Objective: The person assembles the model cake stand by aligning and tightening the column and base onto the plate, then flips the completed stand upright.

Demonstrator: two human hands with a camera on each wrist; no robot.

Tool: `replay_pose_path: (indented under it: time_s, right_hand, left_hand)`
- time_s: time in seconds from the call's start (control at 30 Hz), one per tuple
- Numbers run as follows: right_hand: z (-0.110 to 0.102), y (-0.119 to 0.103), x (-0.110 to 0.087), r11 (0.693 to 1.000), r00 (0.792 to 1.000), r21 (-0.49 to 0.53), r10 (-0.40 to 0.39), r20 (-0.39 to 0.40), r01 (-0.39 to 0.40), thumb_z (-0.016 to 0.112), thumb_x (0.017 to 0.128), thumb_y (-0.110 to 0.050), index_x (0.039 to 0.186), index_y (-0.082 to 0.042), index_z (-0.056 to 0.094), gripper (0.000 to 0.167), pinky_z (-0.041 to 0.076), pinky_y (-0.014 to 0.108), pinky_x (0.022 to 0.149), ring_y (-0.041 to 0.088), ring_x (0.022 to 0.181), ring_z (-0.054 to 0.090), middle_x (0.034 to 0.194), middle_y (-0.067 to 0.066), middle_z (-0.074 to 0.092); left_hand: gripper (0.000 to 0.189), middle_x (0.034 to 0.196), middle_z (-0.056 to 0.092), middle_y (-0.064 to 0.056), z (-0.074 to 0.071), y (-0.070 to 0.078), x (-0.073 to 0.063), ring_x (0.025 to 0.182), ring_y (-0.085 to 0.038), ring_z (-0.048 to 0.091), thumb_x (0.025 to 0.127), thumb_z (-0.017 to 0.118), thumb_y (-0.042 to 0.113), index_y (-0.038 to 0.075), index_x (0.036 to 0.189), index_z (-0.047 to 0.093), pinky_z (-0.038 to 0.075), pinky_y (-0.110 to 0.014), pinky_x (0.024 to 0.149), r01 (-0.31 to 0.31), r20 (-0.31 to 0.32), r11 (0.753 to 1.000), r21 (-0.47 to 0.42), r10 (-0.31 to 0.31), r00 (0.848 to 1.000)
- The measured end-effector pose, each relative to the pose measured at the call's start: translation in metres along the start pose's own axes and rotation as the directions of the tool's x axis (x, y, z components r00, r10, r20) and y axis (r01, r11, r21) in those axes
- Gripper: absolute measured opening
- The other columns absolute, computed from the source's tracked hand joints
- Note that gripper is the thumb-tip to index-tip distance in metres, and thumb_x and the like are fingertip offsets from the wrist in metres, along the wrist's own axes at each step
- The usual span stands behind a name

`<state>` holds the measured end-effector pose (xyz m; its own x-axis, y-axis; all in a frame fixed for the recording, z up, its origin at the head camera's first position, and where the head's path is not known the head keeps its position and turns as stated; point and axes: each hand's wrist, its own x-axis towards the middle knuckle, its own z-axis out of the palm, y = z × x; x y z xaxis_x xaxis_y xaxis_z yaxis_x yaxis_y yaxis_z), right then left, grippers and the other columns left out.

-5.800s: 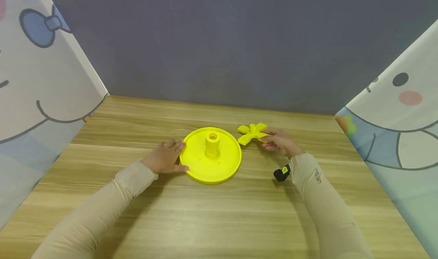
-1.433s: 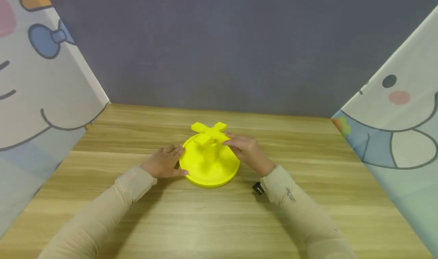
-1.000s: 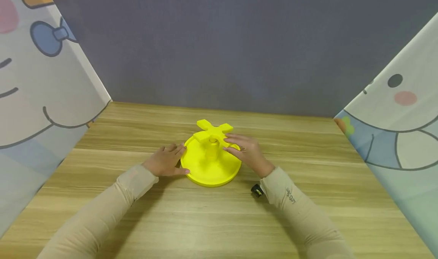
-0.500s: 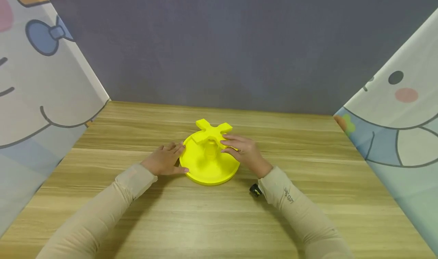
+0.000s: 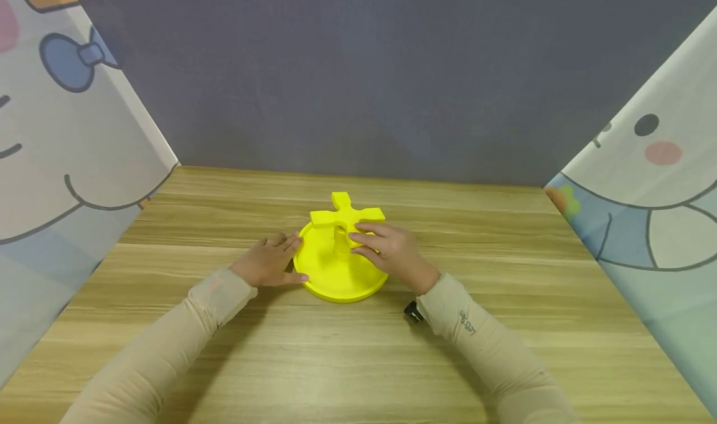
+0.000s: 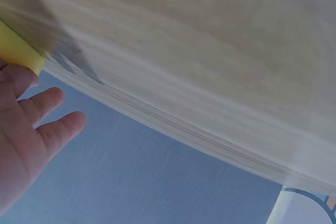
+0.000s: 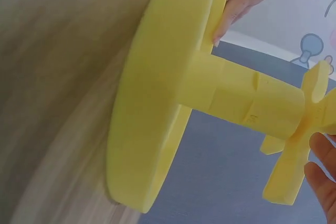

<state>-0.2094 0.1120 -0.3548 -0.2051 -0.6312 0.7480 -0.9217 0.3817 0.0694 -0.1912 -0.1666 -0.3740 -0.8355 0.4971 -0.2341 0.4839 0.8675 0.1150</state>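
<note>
A round yellow base (image 5: 336,281) with a raised rim lies on the table. From its centre stands a thick yellow post (image 7: 247,95). A yellow four-armed cross piece (image 5: 346,215) sits at the post's top end, its stud out of sight. My right hand (image 5: 394,253) pinches the near right part of the cross between thumb and fingers. On the base's left rim rests my left hand (image 5: 267,264), fingers spread and fairly straight. The left wrist view shows that hand (image 6: 23,140) beside a bit of yellow edge.
The wood-grain table (image 5: 313,362) ends at a grey back panel (image 5: 358,75). Cartoon-printed cloths stand at the left (image 5: 50,150) and right (image 5: 650,225). A small black device (image 5: 413,312) shows at my right cuff.
My right hand has carried the cross from right of the base onto the post. In the last half second the cross has turned and settled against it. The left hand keeps its place.
</note>
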Motion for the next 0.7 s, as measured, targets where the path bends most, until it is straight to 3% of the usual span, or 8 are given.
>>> replay_pose_path:
  time_s: [0.17,0.37,0.53,0.7]
  right_hand:
    - [-0.0009,-0.0027,0.0025,1.000,0.999,-0.006,0.016,0.029,-0.015,0.080,0.075,-0.014,0.102,0.000,0.074,0.030,0.057,0.029,0.071,0.024,0.085,0.070,0.101,0.016,0.070]
    - [0.0009,-0.0049,-0.0001,0.999,0.999,-0.039,-0.015,0.040,0.017,0.083,0.071,-0.012,0.100,-0.001,0.073,0.033,0.057,0.027,0.067,0.023,0.081,0.071,0.102,0.016,0.070]
    - [0.0036,-0.0065,-0.0018,1.000,1.000,-0.001,0.002,0.026,-0.002,0.080,0.076,-0.014,0.100,-0.001,0.073,0.028,0.057,0.028,0.069,0.024,0.085,0.070,0.104,0.016,0.069]
    - [0.0057,-0.0058,-0.0029,0.997,0.998,0.051,0.055,-0.002,-0.055,0.081,0.074,-0.014,0.098,0.000,0.073,0.029,0.056,0.032,0.078,0.027,0.091,0.069,0.104,0.017,0.069]
  left_hand:
    - [0.088,0.153,0.024,-0.023,0.0008,-0.0003,0.0003,0.137,-0.046,0.026,0.092,0.050,0.058,-0.007,0.147,0.027,0.025,-0.066,0.104,0.001,0.000,1.000,0.000,-0.001,1.000]
    - [0.088,0.153,0.023,-0.023,0.0011,-0.0012,0.0008,0.137,-0.046,0.026,0.092,0.050,0.058,-0.007,0.147,0.027,0.025,-0.066,0.104,0.000,0.002,1.000,0.000,0.000,1.000]
    - [0.088,0.153,0.023,-0.024,0.0016,-0.0019,0.0013,0.137,-0.046,0.026,0.092,0.050,0.058,-0.007,0.147,0.027,0.024,-0.066,0.104,-0.002,-0.001,1.000,0.000,0.002,1.000]
    - [0.088,0.153,0.023,-0.023,0.0021,-0.0025,0.0017,0.137,-0.046,0.026,0.092,0.049,0.058,-0.007,0.147,0.027,0.025,-0.066,0.104,-0.004,0.000,1.000,0.006,0.004,1.000]
